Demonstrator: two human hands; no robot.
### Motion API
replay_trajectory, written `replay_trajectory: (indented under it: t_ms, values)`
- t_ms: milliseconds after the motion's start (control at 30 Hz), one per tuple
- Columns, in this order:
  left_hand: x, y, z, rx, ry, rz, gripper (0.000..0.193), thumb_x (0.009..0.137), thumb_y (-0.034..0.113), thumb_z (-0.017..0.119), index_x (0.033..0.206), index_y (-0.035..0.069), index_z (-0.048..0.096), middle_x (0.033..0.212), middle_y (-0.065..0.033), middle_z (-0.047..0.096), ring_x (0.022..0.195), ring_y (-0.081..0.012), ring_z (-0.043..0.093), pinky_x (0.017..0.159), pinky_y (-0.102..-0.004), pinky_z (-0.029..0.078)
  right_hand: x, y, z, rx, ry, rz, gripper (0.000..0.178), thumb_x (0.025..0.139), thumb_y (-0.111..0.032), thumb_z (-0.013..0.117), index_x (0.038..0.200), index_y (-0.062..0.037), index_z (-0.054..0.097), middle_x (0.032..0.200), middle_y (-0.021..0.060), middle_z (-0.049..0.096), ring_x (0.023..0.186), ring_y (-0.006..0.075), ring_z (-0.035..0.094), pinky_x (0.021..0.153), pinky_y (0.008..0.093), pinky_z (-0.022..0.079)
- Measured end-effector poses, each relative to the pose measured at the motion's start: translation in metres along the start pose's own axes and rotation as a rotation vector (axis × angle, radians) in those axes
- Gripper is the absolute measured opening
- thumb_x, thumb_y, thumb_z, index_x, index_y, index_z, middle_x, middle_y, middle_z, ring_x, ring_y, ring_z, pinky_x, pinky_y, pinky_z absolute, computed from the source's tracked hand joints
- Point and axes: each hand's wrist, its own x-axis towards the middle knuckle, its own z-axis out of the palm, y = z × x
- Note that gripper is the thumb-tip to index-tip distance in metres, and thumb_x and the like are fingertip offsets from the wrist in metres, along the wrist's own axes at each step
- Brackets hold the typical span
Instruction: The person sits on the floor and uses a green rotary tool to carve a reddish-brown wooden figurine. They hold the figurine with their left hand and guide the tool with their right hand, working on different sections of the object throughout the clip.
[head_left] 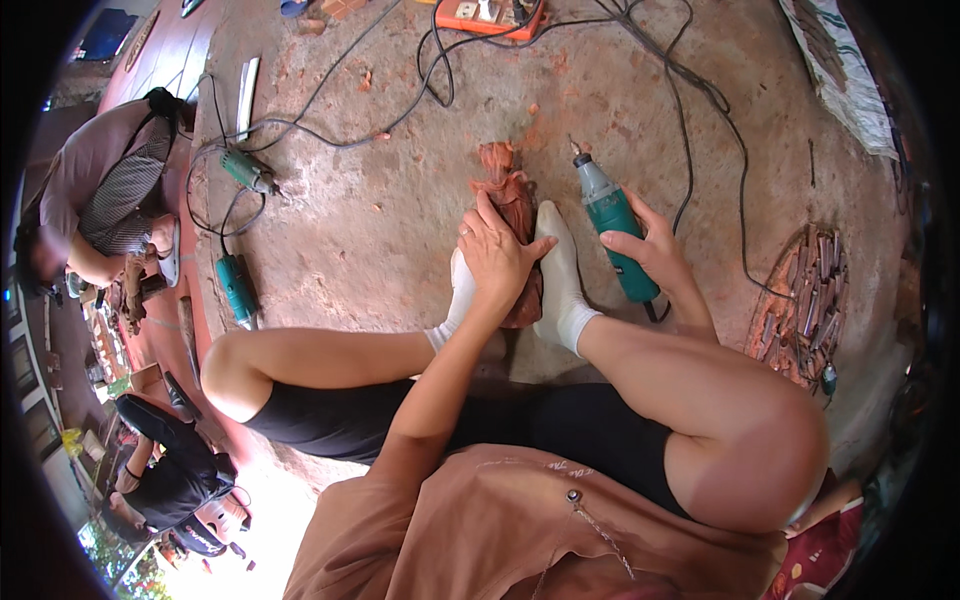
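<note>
A reddish-brown wooden carving of a figure [513, 205] lies on the floor between my two white-socked feet. My left hand [494, 243] rests over its middle and holds it there, fingers along its upper left side, thumb stretched out to the right near my right foot [562, 270]. To the right, my right hand [650, 240] is wrapped around the lower body of a green die grinder [612, 222] with a grey nose. The grinder's bit points away from me, apart from the carving. My palm hides part of the carving's middle.
Two more green grinders, one upper [248, 172] and one lower [236, 288], lie at the left among black cables. An orange power strip [488, 14] sits at the far edge. Several carving tools [812, 300] lie at the right. Two people work at the left.
</note>
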Motion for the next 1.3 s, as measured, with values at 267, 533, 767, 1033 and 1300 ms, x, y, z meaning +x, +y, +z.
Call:
replay_trajectory:
  t_ms: [267,533,767,1033,1300]
  values:
    - [0.000,-0.004,0.008,-0.302,-0.117,-0.255,0.097,0.067,0.031,0.074,0.140,-0.001,0.019,0.099,-0.0300,0.062,0.093,-0.0471,0.061,0.085,-0.0507,0.047,-0.009,0.000,-0.013,0.021,0.015,0.035,0.079,0.076,-0.025,0.073,0.142,0.0009,0.038,0.118,0.0095,0.058,0.101,0.0153,0.056,0.085,0.0280,0.046]
    - [0.063,-0.018,-0.046,-0.035,-0.369,0.212,0.094,0.061,0.033,0.074,0.143,0.018,0.032,0.096,-0.0231,0.067,0.093,-0.0416,0.064,0.079,-0.0489,0.052,-0.029,-0.002,-0.032,-0.002,0.064,0.010,0.077,0.076,-0.024,0.073,0.141,0.0013,0.040,0.119,0.0089,0.057,0.101,0.0149,0.056,0.088,0.0278,0.044]
    - [0.131,-0.047,-0.072,0.267,-0.725,0.533,0.095,0.054,0.019,0.074,0.142,0.025,0.039,0.095,-0.0172,0.068,0.089,-0.0353,0.065,0.074,-0.0426,0.051,-0.033,-0.014,-0.032,-0.106,-0.056,-0.005,0.081,0.074,-0.024,0.075,0.142,-0.0005,0.039,0.124,0.0110,0.056,0.109,0.0162,0.053,0.095,0.0285,0.041]
    - [0.130,-0.065,-0.060,0.047,-0.939,0.505,0.094,0.053,0.014,0.075,0.140,0.026,0.043,0.095,-0.0140,0.069,0.089,-0.0332,0.065,0.073,-0.0383,0.050,-0.026,-0.017,-0.017,-0.266,-0.235,-0.036,0.084,0.073,-0.027,0.077,0.143,-0.0017,0.038,0.131,0.0149,0.054,0.117,0.0182,0.051,0.100,0.0311,0.038]
    - [0.115,-0.069,-0.057,0.283,-0.768,0.504,0.099,0.053,0.017,0.079,0.143,0.025,0.041,0.097,-0.0131,0.068,0.094,-0.0306,0.064,0.086,-0.0415,0.046,-0.022,-0.012,-0.012,-0.490,-0.297,-0.067,0.084,0.071,-0.028,0.077,0.143,-0.0053,0.040,0.131,0.0197,0.055,0.119,0.0222,0.053,0.099,0.0327,0.039]
